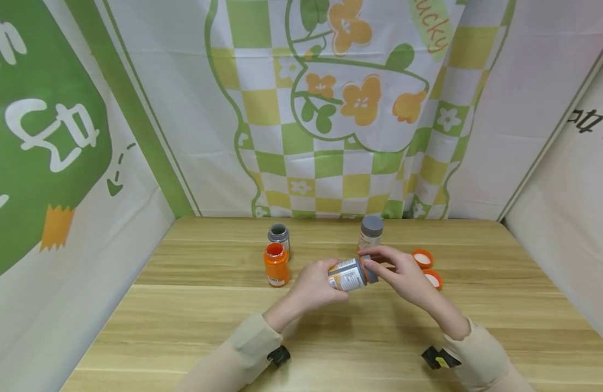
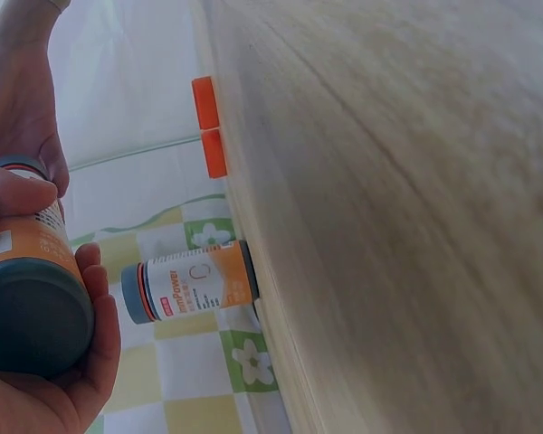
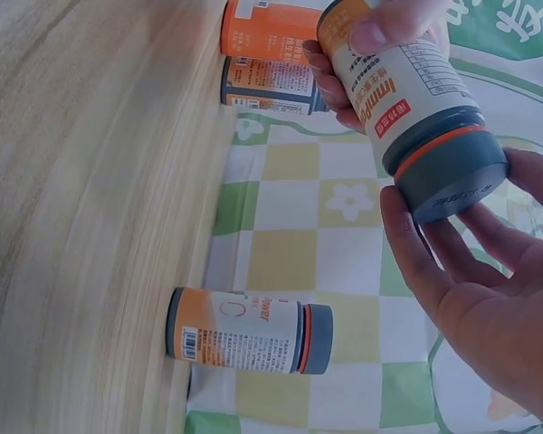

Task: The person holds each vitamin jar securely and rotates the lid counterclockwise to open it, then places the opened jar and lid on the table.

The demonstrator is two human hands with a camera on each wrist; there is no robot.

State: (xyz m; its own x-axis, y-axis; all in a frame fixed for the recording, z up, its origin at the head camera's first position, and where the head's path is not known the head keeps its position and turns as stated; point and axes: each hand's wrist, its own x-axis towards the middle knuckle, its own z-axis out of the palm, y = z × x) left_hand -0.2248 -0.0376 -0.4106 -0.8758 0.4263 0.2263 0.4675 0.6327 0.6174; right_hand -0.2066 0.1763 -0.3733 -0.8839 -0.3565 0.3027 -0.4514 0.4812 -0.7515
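Note:
A grey supplement bottle (image 1: 348, 275) with a white and orange label lies tilted between both hands, above the table. My left hand (image 1: 315, 284) grips its body, thumb across the label. At the other end, the fingers and thumb of my right hand (image 1: 401, 275) pinch the grey cap (image 3: 452, 172), which sits on the neck above an orange ring. Behind the hands stands a second capped grey bottle (image 1: 370, 233), label showing in the right wrist view. To the left are an uncapped orange bottle (image 1: 276, 267) and, behind it, an uncapped grey bottle (image 1: 279, 235).
Two orange caps (image 1: 422, 258) lie on the wooden table (image 1: 208, 316) right of the right hand, with white insides facing up. A printed checkered curtain (image 1: 326, 163) hangs along the back edge, and printed fabric walls (image 1: 135, 179) flank the table.

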